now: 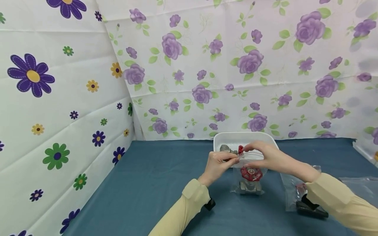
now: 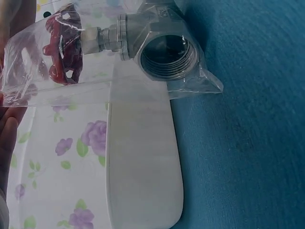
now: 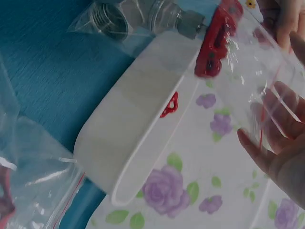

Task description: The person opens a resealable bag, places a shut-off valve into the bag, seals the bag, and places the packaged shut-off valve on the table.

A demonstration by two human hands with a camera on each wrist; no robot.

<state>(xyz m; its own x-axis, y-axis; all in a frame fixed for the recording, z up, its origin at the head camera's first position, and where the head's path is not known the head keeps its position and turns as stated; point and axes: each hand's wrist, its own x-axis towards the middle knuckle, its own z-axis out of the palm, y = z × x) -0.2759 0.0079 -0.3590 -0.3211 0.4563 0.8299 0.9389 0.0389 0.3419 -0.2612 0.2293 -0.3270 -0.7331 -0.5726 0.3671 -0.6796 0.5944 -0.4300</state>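
Blue and plain, the counter (image 1: 147, 196) runs back to a flowered sheet. Closest to the viewer is a person's pale yellow sleeve (image 1: 180, 213). Off to the right, a second clear bag (image 1: 290, 188) lies on the counter with a red part (image 1: 301, 187) showing inside it.

A metal valve (image 1: 250, 186) sits inside a clear bag (image 2: 28, 62), in front of the tray, with its red wheel (image 1: 247, 175) uppermost; whether its weight rests on the counter is hard to tell. The left hand (image 1: 217, 165) pinches the upper edge of that bag. The right hand (image 1: 262, 159) is at the other side, thumb and fingers spread well apart around the bag's upper part.

Work at the bag's mouth seems to be the step in hand, though opening and closing look alike here. The next move probably calls for the right fingers to take the free edge while the left holds firm.

Beyond stands a white tray (image 1: 267, 137) with another valve (image 1: 225, 148) in it, then the flowered sheet (image 1: 183, 65) as backdrop.
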